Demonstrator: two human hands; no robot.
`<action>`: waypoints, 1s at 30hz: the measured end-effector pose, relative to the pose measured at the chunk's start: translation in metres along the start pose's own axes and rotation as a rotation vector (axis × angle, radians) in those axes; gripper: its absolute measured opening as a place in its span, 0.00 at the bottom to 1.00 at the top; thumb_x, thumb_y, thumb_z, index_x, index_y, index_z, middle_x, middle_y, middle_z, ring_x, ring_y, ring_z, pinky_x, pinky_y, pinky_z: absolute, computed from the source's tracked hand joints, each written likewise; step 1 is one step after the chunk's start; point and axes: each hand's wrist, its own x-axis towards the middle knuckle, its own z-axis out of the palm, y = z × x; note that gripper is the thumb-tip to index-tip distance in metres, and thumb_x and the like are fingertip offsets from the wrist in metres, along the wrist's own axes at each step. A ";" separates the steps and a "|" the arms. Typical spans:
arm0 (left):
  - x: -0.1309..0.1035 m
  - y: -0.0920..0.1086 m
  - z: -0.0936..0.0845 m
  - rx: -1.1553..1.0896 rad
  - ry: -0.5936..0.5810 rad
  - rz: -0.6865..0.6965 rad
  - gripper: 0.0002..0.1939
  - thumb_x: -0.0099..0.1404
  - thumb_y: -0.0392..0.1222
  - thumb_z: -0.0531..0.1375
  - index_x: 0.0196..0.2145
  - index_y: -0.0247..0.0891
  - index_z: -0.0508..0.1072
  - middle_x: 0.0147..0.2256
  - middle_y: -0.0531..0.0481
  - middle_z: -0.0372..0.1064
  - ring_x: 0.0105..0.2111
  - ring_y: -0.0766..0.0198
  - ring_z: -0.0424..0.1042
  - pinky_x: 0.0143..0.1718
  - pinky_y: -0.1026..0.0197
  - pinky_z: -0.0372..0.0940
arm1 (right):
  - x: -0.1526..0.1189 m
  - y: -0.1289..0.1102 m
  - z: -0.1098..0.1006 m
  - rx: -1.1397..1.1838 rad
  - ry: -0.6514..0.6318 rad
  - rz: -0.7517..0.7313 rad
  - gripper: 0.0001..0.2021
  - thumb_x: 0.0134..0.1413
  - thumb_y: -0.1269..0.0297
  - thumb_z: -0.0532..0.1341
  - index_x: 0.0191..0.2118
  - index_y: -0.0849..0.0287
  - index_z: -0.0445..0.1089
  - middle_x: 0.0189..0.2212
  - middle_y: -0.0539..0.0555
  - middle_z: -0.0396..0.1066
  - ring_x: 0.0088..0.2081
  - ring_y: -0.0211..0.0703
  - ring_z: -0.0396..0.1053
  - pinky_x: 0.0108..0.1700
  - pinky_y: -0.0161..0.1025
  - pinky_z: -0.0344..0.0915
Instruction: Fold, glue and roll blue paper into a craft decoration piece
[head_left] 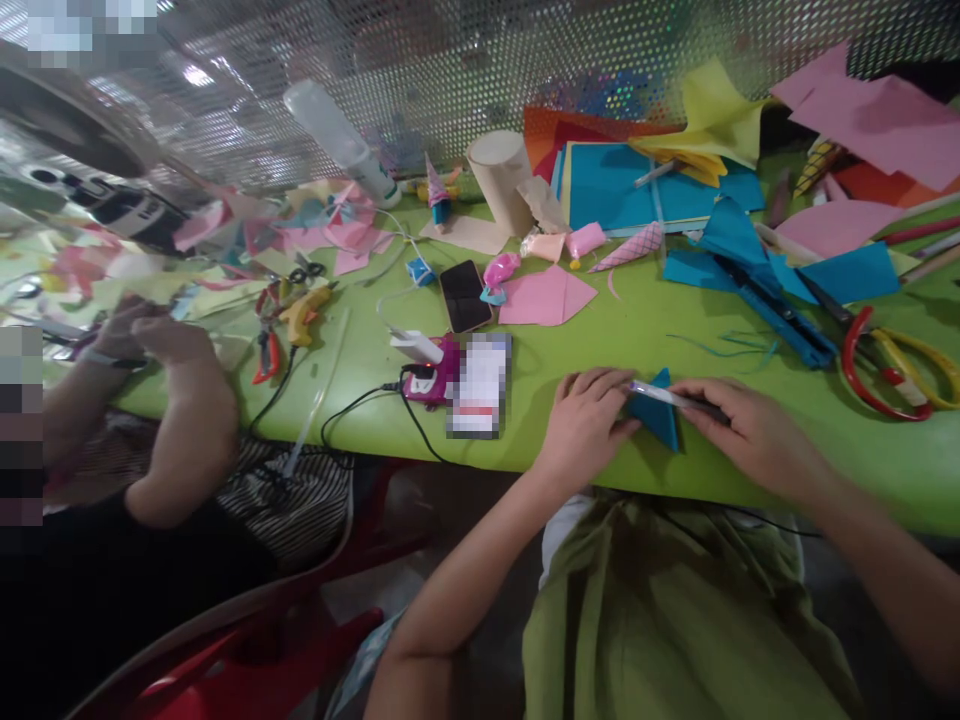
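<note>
On the table's near edge lies a small folded piece of blue paper (663, 425). My left hand (583, 425) grips its left side, fingers bent over it and thumb at the lower edge. A slim pen-like tool (679, 399) with a pale barrel and a dark end crosses the paper. My right hand (754, 428) is closed around its dark end, and its other tip reaches my left fingertips. Whether it is a pen or a craft knife I cannot tell. Thin blue paper strips (724, 345) lie just beyond the paper.
Red-and-yellow-handled scissors (862, 365) and a blue box cutter (802, 335) lie right. Behind are blue sheets (611, 190), a cardboard tube (501, 180) and pink paper (547, 297). Left are phones (466, 297), a purple power strip (439, 378), cables, pliers (267, 345) and another person's hands (161, 335).
</note>
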 end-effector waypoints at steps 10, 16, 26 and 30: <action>0.003 0.006 0.001 -0.008 -0.079 0.038 0.22 0.73 0.44 0.69 0.62 0.47 0.75 0.59 0.45 0.78 0.59 0.49 0.74 0.60 0.45 0.65 | -0.010 -0.005 0.002 0.123 0.027 0.111 0.16 0.73 0.48 0.57 0.54 0.50 0.76 0.49 0.58 0.85 0.47 0.60 0.82 0.44 0.52 0.76; 0.004 0.002 0.005 -0.184 -0.072 0.056 0.22 0.72 0.36 0.67 0.61 0.46 0.75 0.57 0.44 0.77 0.60 0.51 0.75 0.62 0.47 0.69 | -0.010 -0.003 0.004 0.217 0.044 0.148 0.18 0.72 0.47 0.58 0.54 0.52 0.76 0.49 0.58 0.85 0.48 0.59 0.82 0.46 0.50 0.75; 0.013 -0.015 0.013 0.021 -0.029 0.247 0.07 0.77 0.43 0.63 0.50 0.43 0.79 0.55 0.44 0.79 0.54 0.55 0.79 0.54 0.53 0.71 | -0.007 -0.004 0.000 0.311 0.050 0.151 0.20 0.70 0.40 0.60 0.50 0.50 0.78 0.44 0.57 0.84 0.46 0.57 0.81 0.48 0.51 0.77; 0.014 -0.021 0.017 0.116 0.030 0.293 0.11 0.81 0.48 0.59 0.50 0.43 0.80 0.50 0.45 0.81 0.48 0.57 0.80 0.51 0.55 0.70 | -0.007 -0.001 0.000 0.318 0.036 0.155 0.22 0.70 0.40 0.60 0.53 0.52 0.77 0.45 0.58 0.85 0.45 0.56 0.81 0.48 0.51 0.77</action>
